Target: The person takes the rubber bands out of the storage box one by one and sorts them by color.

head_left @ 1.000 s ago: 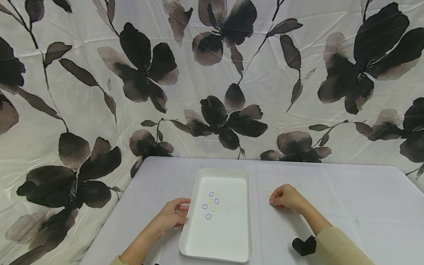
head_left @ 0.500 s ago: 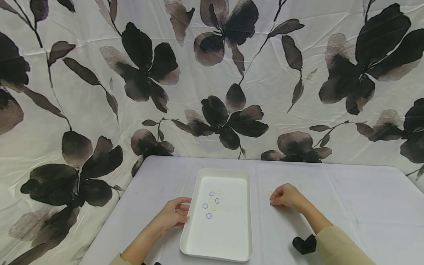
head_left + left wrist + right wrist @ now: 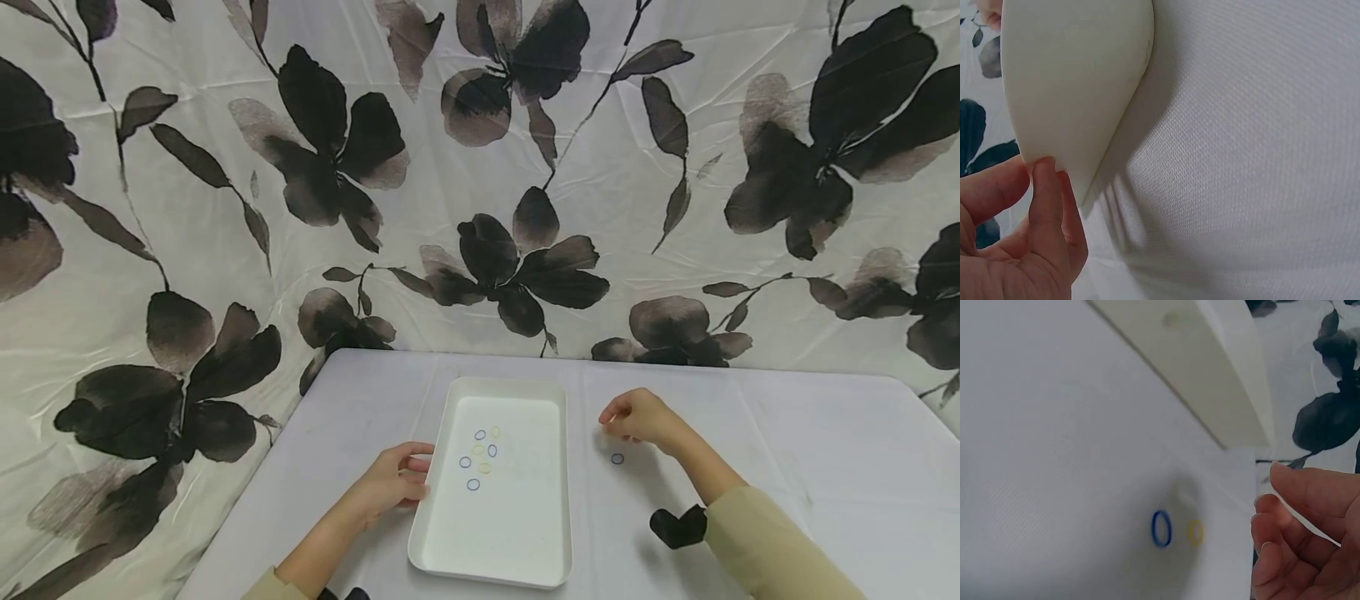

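My left hand (image 3: 390, 479) holds the left side of a white rectangular tray (image 3: 551, 533), thumb and fingers at its rim and outer wall. Several small blue rings (image 3: 468, 484) and three yellow rings (image 3: 481, 468) lie flat inside the tray. Right of it, my right hand (image 3: 637, 417) hovers over the cloth with fingers loosely bent and nothing between them. A blue ring (image 3: 1154, 528) lies on the cloth below that hand, with a yellow ring (image 3: 1189, 532) beside it. In the head view the hand hides this yellow ring.
A white cloth (image 3: 810, 467) covers the table, whose far edge meets a hanging white fabric (image 3: 622, 200) printed with dark flowers. A black piece (image 3: 678, 528) sits by the right sleeve (image 3: 772, 542).
My right hand has let go of the blue ring, leaving it on the cloth, and has risen slightly away and to the left. My left hand stays at the tray.
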{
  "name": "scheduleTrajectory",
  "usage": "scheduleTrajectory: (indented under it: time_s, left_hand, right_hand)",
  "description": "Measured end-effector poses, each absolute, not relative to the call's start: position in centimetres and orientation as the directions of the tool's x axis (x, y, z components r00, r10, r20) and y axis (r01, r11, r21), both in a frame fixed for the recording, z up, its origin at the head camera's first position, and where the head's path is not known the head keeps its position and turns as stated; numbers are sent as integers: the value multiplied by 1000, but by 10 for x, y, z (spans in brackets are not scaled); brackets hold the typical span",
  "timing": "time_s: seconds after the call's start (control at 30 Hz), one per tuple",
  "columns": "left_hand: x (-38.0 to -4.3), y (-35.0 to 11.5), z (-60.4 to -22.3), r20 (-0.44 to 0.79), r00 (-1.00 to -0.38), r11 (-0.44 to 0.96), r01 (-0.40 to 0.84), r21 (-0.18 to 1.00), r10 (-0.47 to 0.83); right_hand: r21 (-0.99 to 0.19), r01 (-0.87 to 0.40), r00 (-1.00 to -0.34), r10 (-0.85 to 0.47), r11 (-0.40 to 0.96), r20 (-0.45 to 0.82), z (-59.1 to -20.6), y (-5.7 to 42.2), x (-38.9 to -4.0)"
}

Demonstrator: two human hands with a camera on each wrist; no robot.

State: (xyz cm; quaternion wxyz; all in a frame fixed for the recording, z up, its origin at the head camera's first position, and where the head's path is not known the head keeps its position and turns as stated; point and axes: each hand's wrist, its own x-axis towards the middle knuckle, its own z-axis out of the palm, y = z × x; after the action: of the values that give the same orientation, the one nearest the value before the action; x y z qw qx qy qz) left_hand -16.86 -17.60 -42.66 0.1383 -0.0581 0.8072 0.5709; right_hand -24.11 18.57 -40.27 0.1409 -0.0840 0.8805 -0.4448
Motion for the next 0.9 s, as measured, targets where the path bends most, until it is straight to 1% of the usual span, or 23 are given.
scheduleTrajectory:
  time_s: [0.37,0.73,0.9]
  left_hand:
    - [-169,-174,-424,-290,-955,355,-253,900,57]
    - [-169,-173,-423,-302,-952,351,-265,898,56]
    - [-169,-173,-423,-298,-953,347,-263,900,49]
  right_hand:
    - [-832,-31,-931,-318,554,-177,-388,148,-247]
    - [-837,-6,-922,-326,548,-207,-399,106,-251]
    - [-840,-34,-925,-336,542,-179,-405,89,-249]
